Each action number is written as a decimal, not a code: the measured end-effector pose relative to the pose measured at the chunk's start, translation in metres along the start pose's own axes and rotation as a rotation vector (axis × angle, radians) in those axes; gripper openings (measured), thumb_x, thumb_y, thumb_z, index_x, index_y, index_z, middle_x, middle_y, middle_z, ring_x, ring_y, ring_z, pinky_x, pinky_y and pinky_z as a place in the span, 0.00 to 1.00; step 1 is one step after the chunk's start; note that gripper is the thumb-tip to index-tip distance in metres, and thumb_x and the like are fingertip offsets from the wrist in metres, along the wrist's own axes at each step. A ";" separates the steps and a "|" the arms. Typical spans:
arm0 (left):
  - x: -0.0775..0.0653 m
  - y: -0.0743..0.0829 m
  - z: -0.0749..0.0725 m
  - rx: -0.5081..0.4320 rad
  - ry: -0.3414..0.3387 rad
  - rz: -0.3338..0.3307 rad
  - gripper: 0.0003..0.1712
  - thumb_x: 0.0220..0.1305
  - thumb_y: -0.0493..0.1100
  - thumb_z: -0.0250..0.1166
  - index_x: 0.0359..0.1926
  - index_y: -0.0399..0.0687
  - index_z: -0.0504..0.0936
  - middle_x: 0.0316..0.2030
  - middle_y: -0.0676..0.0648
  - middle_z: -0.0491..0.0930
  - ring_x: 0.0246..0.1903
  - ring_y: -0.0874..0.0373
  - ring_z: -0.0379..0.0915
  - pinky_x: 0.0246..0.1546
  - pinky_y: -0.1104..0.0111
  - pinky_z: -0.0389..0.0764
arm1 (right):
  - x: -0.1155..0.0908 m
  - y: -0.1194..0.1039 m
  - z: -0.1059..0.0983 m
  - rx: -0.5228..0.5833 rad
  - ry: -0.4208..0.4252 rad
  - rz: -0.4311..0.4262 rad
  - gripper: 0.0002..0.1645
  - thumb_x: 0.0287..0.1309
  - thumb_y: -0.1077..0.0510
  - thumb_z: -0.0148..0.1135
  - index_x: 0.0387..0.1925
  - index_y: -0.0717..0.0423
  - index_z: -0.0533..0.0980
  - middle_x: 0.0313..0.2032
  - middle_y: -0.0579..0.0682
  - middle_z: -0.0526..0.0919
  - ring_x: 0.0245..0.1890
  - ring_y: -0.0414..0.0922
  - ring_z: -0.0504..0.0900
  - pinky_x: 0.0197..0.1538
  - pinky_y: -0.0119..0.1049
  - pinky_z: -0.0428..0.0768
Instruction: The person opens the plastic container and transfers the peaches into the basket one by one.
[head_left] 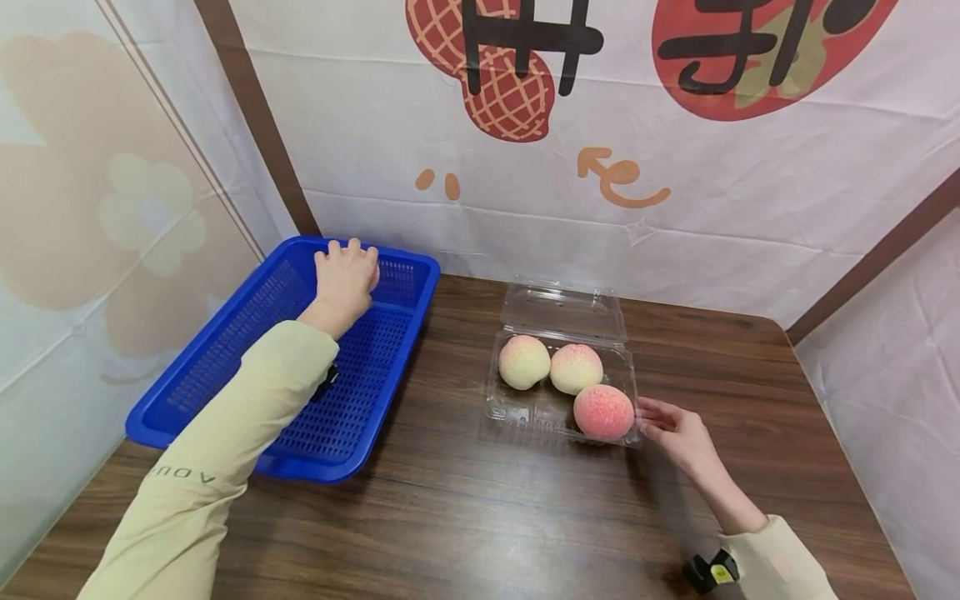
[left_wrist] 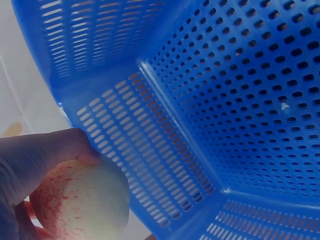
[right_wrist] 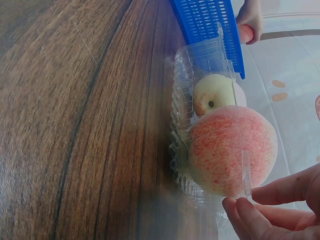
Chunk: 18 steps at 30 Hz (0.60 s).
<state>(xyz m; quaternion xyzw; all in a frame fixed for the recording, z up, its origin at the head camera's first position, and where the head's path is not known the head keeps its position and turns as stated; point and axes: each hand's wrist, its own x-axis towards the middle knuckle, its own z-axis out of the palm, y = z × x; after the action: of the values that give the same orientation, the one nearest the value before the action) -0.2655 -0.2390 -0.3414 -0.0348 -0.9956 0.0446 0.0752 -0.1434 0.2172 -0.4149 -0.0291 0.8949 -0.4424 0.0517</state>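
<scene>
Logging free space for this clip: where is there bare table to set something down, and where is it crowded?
The table is bare between the blue basket and clear container, and more widely in front of the container, between the sleeves. Crowded at the container: three peaches inside, the right hand at its edge.

Left sleeve (head_left: 217,442): seen at 8 o'clock in the head view; pale cream cloth, creased
Lettering (head_left: 180,475): printed in dark, thin capitals
Left wrist camera (head_left: 325,384): black, mostly hidden by the sleeve
Right sleeve (head_left: 780,560): seen at 4 o'clock; matched in cream
Right wrist camera (head_left: 699,575): black, marked with a yellow patch (head_left: 722,573)
</scene>
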 end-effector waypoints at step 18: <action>0.000 -0.014 0.015 -0.015 -0.055 -0.066 0.36 0.45 0.38 0.69 0.56 0.34 0.65 0.46 0.29 0.65 0.49 0.29 0.57 0.46 0.39 0.60 | 0.001 0.003 0.000 0.002 0.003 0.008 0.22 0.54 0.68 0.57 0.51 0.74 0.70 0.42 0.67 0.79 0.43 0.55 0.79 0.35 0.22 0.74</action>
<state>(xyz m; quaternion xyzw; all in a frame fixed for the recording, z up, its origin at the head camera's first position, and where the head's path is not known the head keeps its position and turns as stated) -0.2688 -0.2543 -0.3545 -0.0012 -0.9982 0.0353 0.0492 -0.1445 0.2187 -0.4173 -0.0249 0.8946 -0.4432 0.0520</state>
